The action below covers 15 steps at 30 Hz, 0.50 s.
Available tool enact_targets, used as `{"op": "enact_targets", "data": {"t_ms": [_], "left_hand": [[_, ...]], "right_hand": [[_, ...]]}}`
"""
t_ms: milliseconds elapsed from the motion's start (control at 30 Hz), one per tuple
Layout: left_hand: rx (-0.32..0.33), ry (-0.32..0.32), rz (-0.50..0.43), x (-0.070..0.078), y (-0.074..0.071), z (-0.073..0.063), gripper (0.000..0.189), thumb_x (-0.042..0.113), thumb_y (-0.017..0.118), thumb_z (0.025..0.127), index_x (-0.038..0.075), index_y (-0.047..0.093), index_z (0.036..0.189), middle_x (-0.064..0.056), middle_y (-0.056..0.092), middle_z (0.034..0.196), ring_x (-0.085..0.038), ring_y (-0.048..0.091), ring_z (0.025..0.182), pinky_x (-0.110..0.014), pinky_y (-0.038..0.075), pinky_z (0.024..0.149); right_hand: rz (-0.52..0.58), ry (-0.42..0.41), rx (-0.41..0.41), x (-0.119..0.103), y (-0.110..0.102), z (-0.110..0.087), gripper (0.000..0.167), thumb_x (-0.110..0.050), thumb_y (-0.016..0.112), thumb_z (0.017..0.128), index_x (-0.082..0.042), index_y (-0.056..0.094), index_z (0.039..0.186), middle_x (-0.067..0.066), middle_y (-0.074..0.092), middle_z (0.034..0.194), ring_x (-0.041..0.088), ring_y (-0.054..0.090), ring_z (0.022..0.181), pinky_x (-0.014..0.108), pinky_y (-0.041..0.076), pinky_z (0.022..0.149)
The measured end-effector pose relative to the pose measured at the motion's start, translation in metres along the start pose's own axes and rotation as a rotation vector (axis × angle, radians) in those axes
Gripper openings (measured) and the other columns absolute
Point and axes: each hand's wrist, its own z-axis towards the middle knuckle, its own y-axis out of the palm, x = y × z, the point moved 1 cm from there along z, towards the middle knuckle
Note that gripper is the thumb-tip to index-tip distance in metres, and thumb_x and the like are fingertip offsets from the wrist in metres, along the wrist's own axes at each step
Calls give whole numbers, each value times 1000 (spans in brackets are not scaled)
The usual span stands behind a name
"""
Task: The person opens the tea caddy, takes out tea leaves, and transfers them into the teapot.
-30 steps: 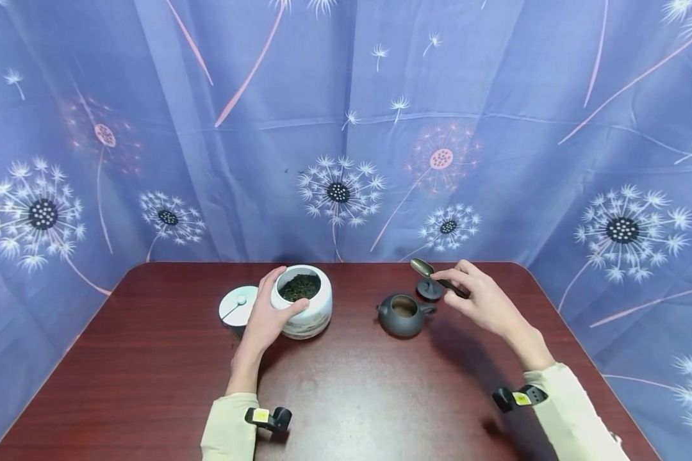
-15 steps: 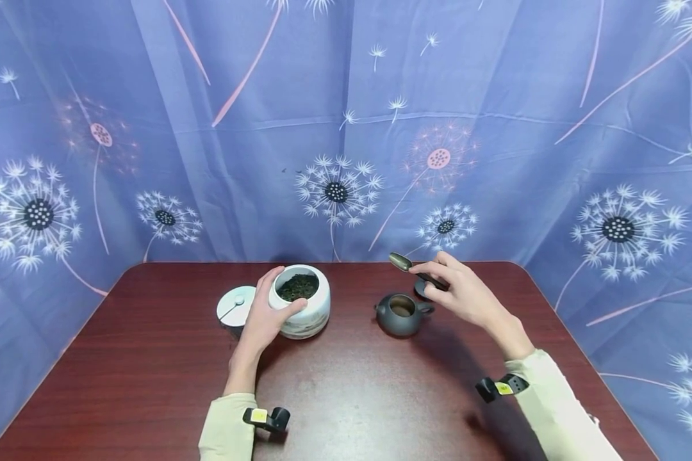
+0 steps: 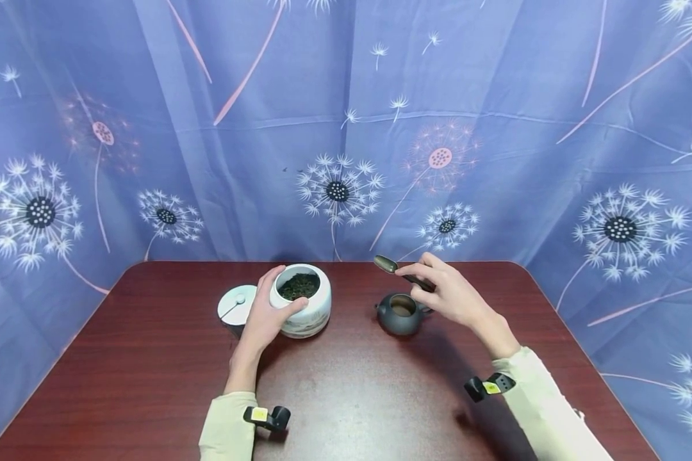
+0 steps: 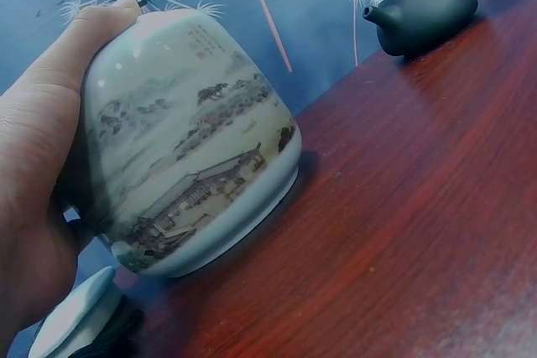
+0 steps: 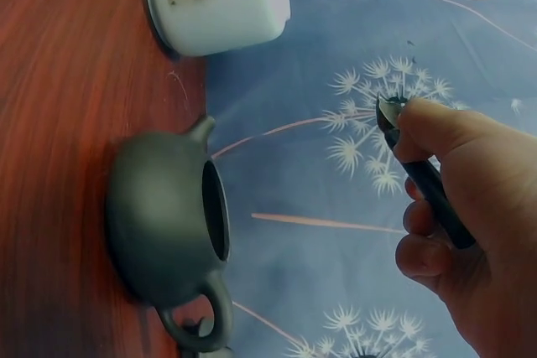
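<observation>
My left hand (image 3: 268, 317) grips the white ceramic tea jar (image 3: 314, 314), thumb and fingers spread around its rim. Dark dried tea leaves (image 3: 300, 286) show inside the open jar. In the left wrist view the jar (image 4: 193, 140) bears a painted landscape. My right hand (image 3: 452, 291) pinches the dark handle of a tea scoop (image 3: 386, 264), its metal bowl pointing left. The scoop is held in the air behind and above a dark clay teapot (image 3: 400, 317), which stands lidless on the table. The right wrist view has the teapot (image 5: 164, 220) beside the raised hand (image 5: 470, 199).
A white jar lid with a small knob (image 3: 239, 304) lies left of the jar, behind my left wrist. The reddish-brown wooden table (image 3: 346, 384) ends at a blue dandelion-print curtain (image 3: 265, 160). The teapot's own lid is hidden behind my right hand in the head view.
My right hand has moved left with the tea scoop, from over the teapot's lid to behind the teapot. The left hand and the jar have stayed put.
</observation>
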Motion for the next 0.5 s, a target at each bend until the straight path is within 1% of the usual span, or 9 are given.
{"op": "enact_targets", "data": {"t_ms": [100,333,500], "left_hand": [[-1,-6,2,1,0,-1,87,38,84,78,26,38,151,0,30,158,-20,29,145,-52,23,119],[-3,-12,3,2,0,-1,88,37,84,79,23,37,152,-1,29,159,-21,29,145,-52,23,119],[2,-9,3,2,0,-1,87,36,84,79,24,37,152,-1,30,158,-20,29,145,-51,22,120]], "right_hand": [[0,-11,-1,-3,2,2,44,-4,60,85,-28,68,120,-10,43,90,5,42,73,23,38,64],[23,-38,6,-12,7,11,41,-7,60,86,-26,68,123,-10,49,95,4,47,82,24,41,68],[30,-39,15,-19,11,20,37,-11,64,86,-22,69,122,-9,51,92,5,49,82,25,43,68]]}}
